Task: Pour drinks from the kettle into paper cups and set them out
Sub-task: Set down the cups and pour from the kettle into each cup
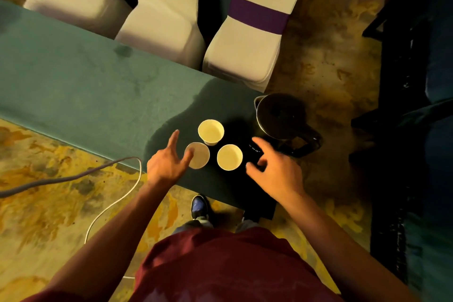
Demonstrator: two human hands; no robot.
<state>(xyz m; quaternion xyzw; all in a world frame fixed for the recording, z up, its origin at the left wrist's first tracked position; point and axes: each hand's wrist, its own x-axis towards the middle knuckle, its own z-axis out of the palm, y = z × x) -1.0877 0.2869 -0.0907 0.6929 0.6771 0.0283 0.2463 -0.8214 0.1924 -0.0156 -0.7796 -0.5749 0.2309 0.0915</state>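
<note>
Both hands (169, 167) open; kettle (282, 117) upright.

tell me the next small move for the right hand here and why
Probably reach the right hand on to the kettle's handle and grip it. The fingers are open and empty just short of the kettle, and three paper cups stand upright and apparently empty beside it, ready for pouring.

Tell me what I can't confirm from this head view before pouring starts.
- Kettle contents: head view, lid and dark body hide the level.
- Left cup: the left hand thumb overlaps its rim; contact unclear.
- Far cup and right cup: interiors look pale; liquid or empty, uncertain under dim light.
- Print by the right hand: too small to read.
</note>
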